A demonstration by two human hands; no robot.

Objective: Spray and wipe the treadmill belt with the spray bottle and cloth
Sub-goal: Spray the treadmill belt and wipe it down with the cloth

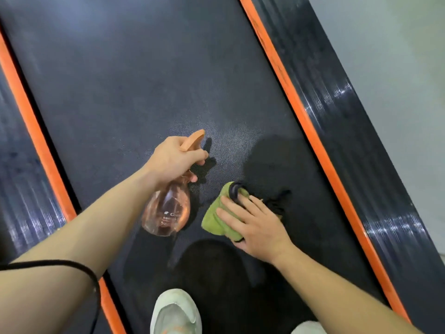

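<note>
The left hand [177,159] is wrapped around the neck of the spray bottle [168,208], with one finger on the trigger. The bottle is clear pink with an orange head; its nozzle points forward over the treadmill belt [125,88], and its body hangs just above the belt. The right hand [252,225] lies flat with the fingers spread and presses the green cloth [216,219] onto the belt, just beside the bottle. A dark ring-shaped part sits at the front edge of the cloth; I cannot tell what it is. Orange strips [298,109] run along both sides of the belt, with black ribbed side rails [356,121] outside them. A white shoe [175,312] stands on the belt near the bottom. A black cord [72,265] crosses the left forearm. A grey floor [397,68] is at the right.
</note>
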